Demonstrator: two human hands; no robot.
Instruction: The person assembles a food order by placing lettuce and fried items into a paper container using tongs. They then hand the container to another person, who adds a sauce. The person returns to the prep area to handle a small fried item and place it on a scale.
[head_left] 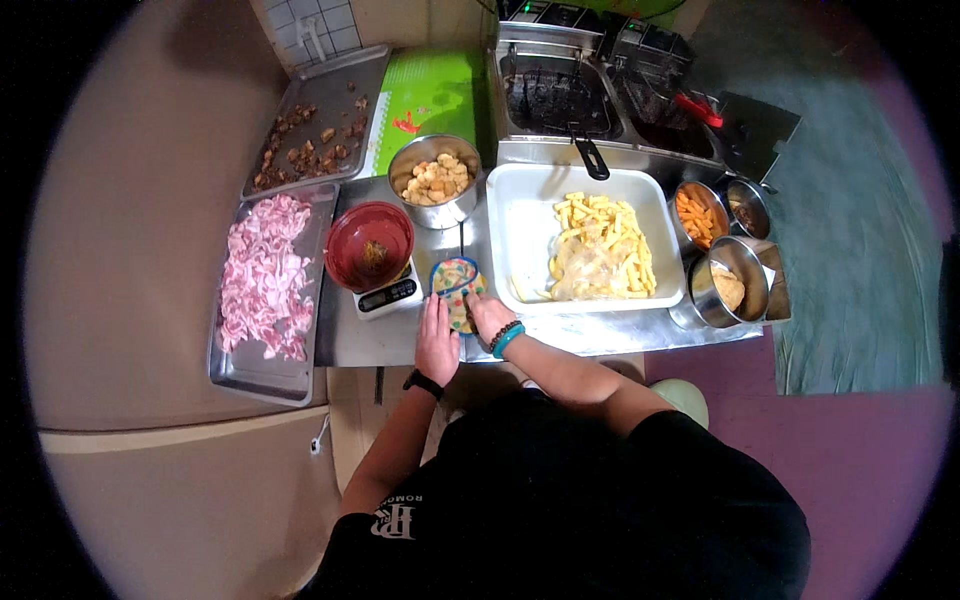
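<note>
A small yellow packet [455,272] with coloured spots and a blue border lies on the metal worktop in front of me. My left hand [437,332] rests along its left edge, fingers stretched out and side by side. At the lower right edge, my right hand [491,318] has its fingers bent in and pinched on the packet. Just left of the packet stands a white digital scale [389,297]. It carries a dark red bowl [345,240] with a little brownish food at the bottom. Behind the packet is a steel pot [440,214] of golden fried pieces.
A white tub [577,307] of fries under pale sauce stands right. Beyond it are steel pots [735,315] of fried food. Raw meat strips fill the left tray [262,374]; browned pieces lie in the tray [345,80] behind. A fryer [550,150] stands at the back.
</note>
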